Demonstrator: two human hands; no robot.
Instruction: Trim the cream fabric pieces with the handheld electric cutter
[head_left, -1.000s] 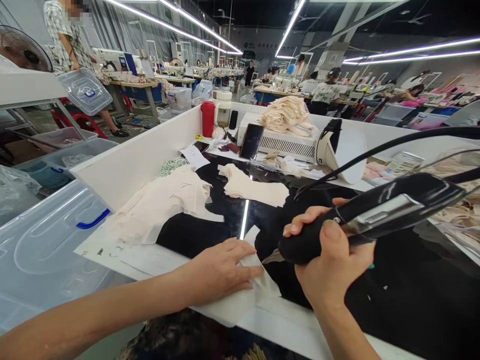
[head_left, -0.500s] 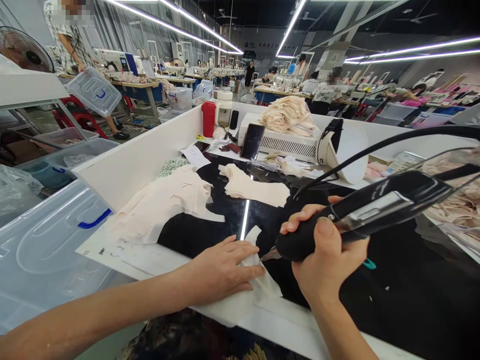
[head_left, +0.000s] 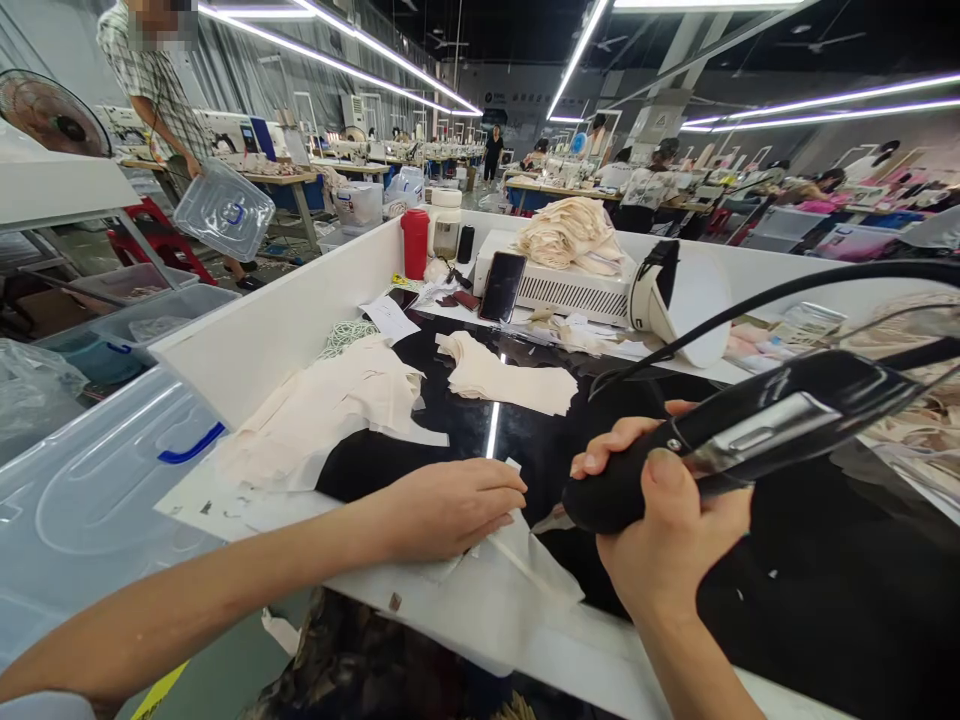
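Head view: two hands work a pale fabric piece (head_left: 517, 570) at the lower centre of the black table (head_left: 825, 600).
The left hand (head_left: 450, 510) lies flat, fingers released, pressing the fabric; the right hand (head_left: 667, 530) is clenched around a black corded cutting tool (head_left: 720, 440), its tip just above the cloth.

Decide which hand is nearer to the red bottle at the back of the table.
Left. The left hand lies on pale fabric below the red bottle; the right hand, gripping the black tool, is farther right.

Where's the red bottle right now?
In the head view, the red cylindrical bottle stands upright at the table's far left corner, against the white partition wall, just left of a clear jar with a white lid.
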